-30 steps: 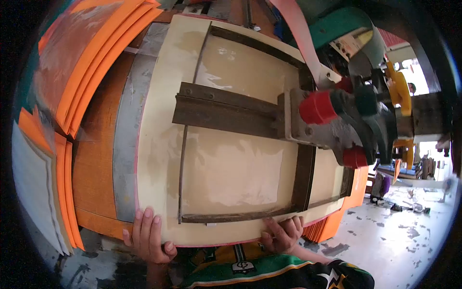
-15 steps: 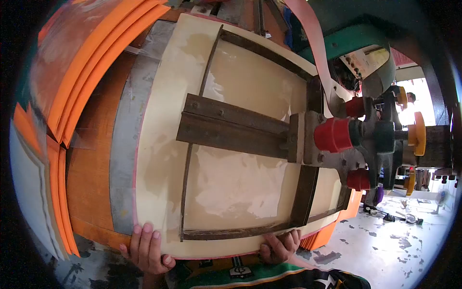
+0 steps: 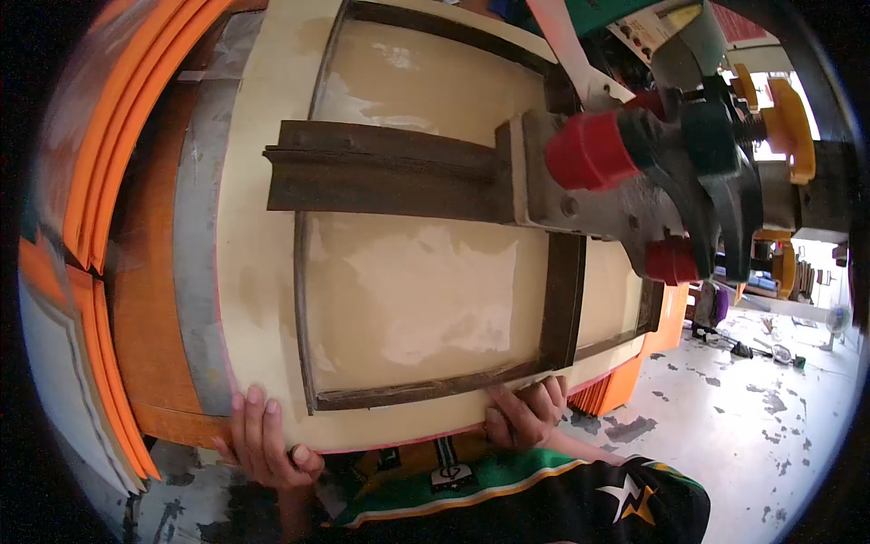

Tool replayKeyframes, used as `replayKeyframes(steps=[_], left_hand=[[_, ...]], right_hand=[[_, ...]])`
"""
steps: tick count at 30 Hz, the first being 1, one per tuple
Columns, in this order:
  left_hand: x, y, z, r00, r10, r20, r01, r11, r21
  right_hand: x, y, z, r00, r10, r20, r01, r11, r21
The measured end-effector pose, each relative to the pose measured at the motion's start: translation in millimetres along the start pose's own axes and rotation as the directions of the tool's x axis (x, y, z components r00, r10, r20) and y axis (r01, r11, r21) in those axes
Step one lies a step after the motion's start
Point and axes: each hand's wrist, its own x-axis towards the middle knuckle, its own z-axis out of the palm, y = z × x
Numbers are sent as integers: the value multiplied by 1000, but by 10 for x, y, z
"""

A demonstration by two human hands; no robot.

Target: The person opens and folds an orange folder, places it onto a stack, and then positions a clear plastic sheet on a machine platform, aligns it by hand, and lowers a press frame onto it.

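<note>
A large cream board (image 3: 258, 272) with a thin pink edge lies under a dark metal frame (image 3: 566, 299). My left hand (image 3: 267, 440) is at its near left corner, several fingers stretched over the top face and the thumb by the edge. Farther right along the same edge is my right hand (image 3: 530, 412), its fingers curled and one finger pointing along the frame's near bar. Both hands grip the board's rim; the underside is hidden. A wide metal bar (image 3: 390, 172) crosses the frame and joins a bracket with red knobs (image 3: 594, 151).
Folded orange sheets (image 3: 118, 145) stand at the left beside an orange-brown wooden surface (image 3: 149, 299). Yellow knobs (image 3: 790, 131) stick out at the right. More orange sheets (image 3: 616, 385) lie below the board's right end, above a worn grey floor (image 3: 716, 408).
My view has shifted, so the board, frame and bracket appear higher and farther left, with the bracket larger. Both hands keep about the same places on the board's edge.
</note>
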Motion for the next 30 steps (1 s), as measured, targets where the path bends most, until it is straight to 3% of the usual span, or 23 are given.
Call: replayKeyframes(steps=[12, 14, 18, 24, 30], left_hand=[[31, -14, 97, 999, 15, -47, -13, 999, 46], [51, -1, 119, 997, -8, -75, 8, 1000, 5], [56, -10, 135, 990, 53, -129, -42, 996, 83], [173, 137, 37, 1000, 27, -1, -27, 999, 25], [216, 235, 21, 999, -3, -46, 3, 1000, -2]], right_hand=[[11, -22, 35, 994, 3, -110, -7, 999, -36], [57, -42, -38, 1000, -23, -14, 22, 999, -28], [64, -32, -12, 996, -51, -72, 48, 998, -44], [64, -48, 27, 989, -31, -147, 24, 999, -43], [50, -45, 18, 982, -32, -185, 35, 999, 13]])
